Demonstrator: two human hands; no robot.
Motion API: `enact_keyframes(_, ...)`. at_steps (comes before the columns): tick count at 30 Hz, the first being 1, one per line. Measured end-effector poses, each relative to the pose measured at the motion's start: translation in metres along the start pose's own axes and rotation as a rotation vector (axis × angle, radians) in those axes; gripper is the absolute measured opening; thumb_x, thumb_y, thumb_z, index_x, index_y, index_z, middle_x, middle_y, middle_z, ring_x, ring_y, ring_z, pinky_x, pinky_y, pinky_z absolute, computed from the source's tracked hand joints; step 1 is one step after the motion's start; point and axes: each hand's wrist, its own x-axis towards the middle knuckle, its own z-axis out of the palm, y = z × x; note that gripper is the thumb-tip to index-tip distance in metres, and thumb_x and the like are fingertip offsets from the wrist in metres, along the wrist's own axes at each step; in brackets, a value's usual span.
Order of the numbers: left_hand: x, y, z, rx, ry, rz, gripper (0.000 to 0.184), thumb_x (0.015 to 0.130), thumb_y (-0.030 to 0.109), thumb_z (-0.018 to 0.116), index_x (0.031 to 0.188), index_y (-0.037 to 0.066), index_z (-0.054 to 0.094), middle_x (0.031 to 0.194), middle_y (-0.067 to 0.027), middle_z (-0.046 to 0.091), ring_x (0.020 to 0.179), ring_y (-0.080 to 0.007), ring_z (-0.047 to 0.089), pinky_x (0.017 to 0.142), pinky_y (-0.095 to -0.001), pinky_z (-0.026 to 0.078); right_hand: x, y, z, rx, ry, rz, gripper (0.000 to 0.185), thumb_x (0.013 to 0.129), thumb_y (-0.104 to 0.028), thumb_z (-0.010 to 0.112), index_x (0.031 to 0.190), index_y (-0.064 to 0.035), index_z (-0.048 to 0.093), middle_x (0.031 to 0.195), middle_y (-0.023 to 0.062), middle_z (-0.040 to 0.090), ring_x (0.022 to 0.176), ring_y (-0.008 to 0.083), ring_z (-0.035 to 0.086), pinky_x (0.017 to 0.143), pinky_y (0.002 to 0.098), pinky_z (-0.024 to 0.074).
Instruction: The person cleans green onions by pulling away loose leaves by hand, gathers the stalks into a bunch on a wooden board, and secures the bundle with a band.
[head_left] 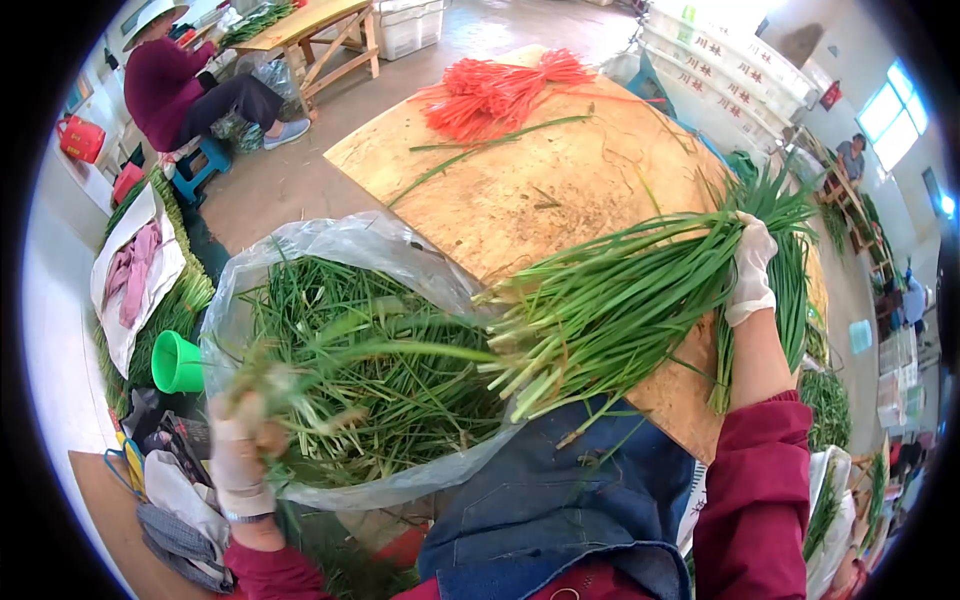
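My right hand [752,268], in a pale thin glove, is closed around a thick bunch of garlic chives [630,290]. The pale cut ends point left, beyond the table edge, and the leafy ends spread out to the right behind my hand. My left hand [243,450], gloved too and smeared by motion, grips some loose garlic chive leaves [345,352] over a clear plastic bag [232,290]. Inside that open bag lies a heap of loose green leaves [400,400].
A wooden table [490,200] bears a pile of red ties [505,90] and stray leaves. A green cup [178,362] stands left of the bag. White crates [715,70] are stacked behind. A seated person [170,85] works at another table [310,20].
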Motion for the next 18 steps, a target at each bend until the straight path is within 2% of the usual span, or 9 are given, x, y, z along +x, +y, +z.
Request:
enact_keyframes(3, 0.013, 0.008, -0.049, -0.064, 0.048, 0.184, 0.035, 0.087, 0.026, 0.058, 0.11, 0.0, 0.055, 0.059, 0.0035, 0.049, 0.037, -0.0035, 0.035, 0.035, -0.0191, 0.027, 0.003, 0.003, 0.0, 0.097, 0.017, 0.071, 0.02, 0.078, -0.01, 0.055, 0.069, 0.0056, 0.064, 0.068, 0.0107, 0.063, 0.053, 0.0197, 0.057, 0.054, 0.0331, 0.0477)
enact_keyframes(4, 0.013, 0.017, -0.057, -0.036, -0.039, 0.081, 0.033, 0.087, 0.027, 0.058, 0.108, 0.001, 0.057, 0.059, 0.0009, 0.052, 0.036, -0.0054, 0.038, 0.035, -0.0206, 0.03, 0.002, 0.001, 0.001, 0.095, 0.044, 0.071, 0.019, 0.078, -0.01, 0.056, 0.07, 0.0056, 0.064, 0.068, 0.0105, 0.063, 0.053, 0.0196, 0.057, 0.054, 0.033, 0.0476)
enact_keyframes(5, 0.015, 0.018, -0.057, 0.336, 0.006, 0.071, 0.031, 0.085, 0.026, 0.06, 0.104, 0.001, 0.058, 0.055, 0.0019, 0.046, 0.038, -0.0091, 0.042, 0.039, -0.0228, 0.036, 0.0, -0.002, 0.001, 0.095, 0.072, 0.07, 0.018, 0.077, -0.01, 0.057, 0.07, 0.0056, 0.063, 0.068, 0.0102, 0.063, 0.053, 0.0195, 0.057, 0.054, 0.0329, 0.0475)
enact_keyframes(6, 0.033, 0.002, -0.068, 0.679, 0.014, -0.126, 0.037, 0.079, 0.025, 0.065, 0.105, 0.0, 0.058, 0.058, -0.0021, 0.052, 0.047, -0.0166, 0.051, 0.047, -0.0292, 0.043, -0.005, -0.009, 0.004, 0.096, 0.097, 0.065, 0.017, 0.076, -0.009, 0.058, 0.07, 0.0057, 0.063, 0.067, 0.0099, 0.063, 0.053, 0.0194, 0.057, 0.054, 0.0328, 0.0473)
enact_keyframes(8, 0.054, -0.06, -0.093, 1.93, -0.171, 0.177, 0.045, 0.074, 0.025, 0.068, 0.11, 0.0, 0.057, 0.074, -0.0109, 0.061, 0.065, -0.0242, 0.06, 0.059, -0.036, 0.048, -0.02, -0.024, 0.008, 0.205, 0.069, 0.064, 0.014, 0.076, -0.009, 0.06, 0.07, 0.0043, 0.062, 0.067, 0.009, 0.062, 0.052, 0.0193, 0.056, 0.054, 0.0324, 0.0468)
enact_keyframes(10, 0.041, -0.049, -0.009, 1.751, -0.132, 0.468, 0.044, 0.074, 0.021, 0.068, 0.111, 0.001, 0.056, 0.097, -0.0172, 0.061, 0.088, -0.0307, 0.06, 0.074, -0.041, 0.048, -0.024, -0.034, 0.007, 0.225, 0.047, 0.04, 0.013, 0.076, -0.008, 0.06, 0.07, 0.0031, 0.061, 0.068, 0.0087, 0.062, 0.052, 0.0191, 0.055, 0.053, 0.0324, 0.0466)
enact_keyframes(12, 0.039, -0.045, 0.059, 1.265, -0.307, 0.878, 0.037, 0.077, 0.014, 0.065, 0.111, 0.002, 0.056, 0.106, -0.0158, 0.058, 0.096, -0.0316, 0.058, 0.078, -0.0384, 0.049, -0.028, -0.045, 0.009, 0.214, 0.045, 0.0, 0.012, 0.077, -0.008, 0.06, 0.071, 0.0027, 0.061, 0.068, 0.0083, 0.061, 0.052, 0.019, 0.056, 0.052, 0.0314, 0.0476)
enact_keyframes(14, 0.034, -0.042, 0.125, 0.823, -0.493, 0.853, 0.032, 0.079, 0.009, 0.062, 0.109, 0.002, 0.056, 0.106, -0.0143, 0.058, 0.094, -0.0313, 0.059, 0.078, -0.0365, 0.05, -0.028, -0.049, 0.008, 0.337, -0.023, 0.033, 0.012, 0.077, -0.008, 0.06, 0.072, 0.0028, 0.06, 0.067, 0.0084, 0.06, 0.052, 0.0189, 0.056, 0.051, 0.0306, 0.0482)
enact_keyframes(18, 0.047, -0.055, 0.195, 0.848, -0.754, 1.043, 0.032, 0.078, 0.006, 0.061, 0.109, 0.007, 0.058, 0.11, -0.0139, 0.056, 0.088, -0.0311, 0.061, 0.07, -0.0348, 0.052, -0.045, -0.066, 0.01, 0.371, -0.019, 0.017, 0.01, 0.076, -0.006, 0.062, 0.072, 0.0031, 0.06, 0.068, 0.0082, 0.06, 0.051, 0.0184, 0.056, 0.051, 0.0291, 0.0485)
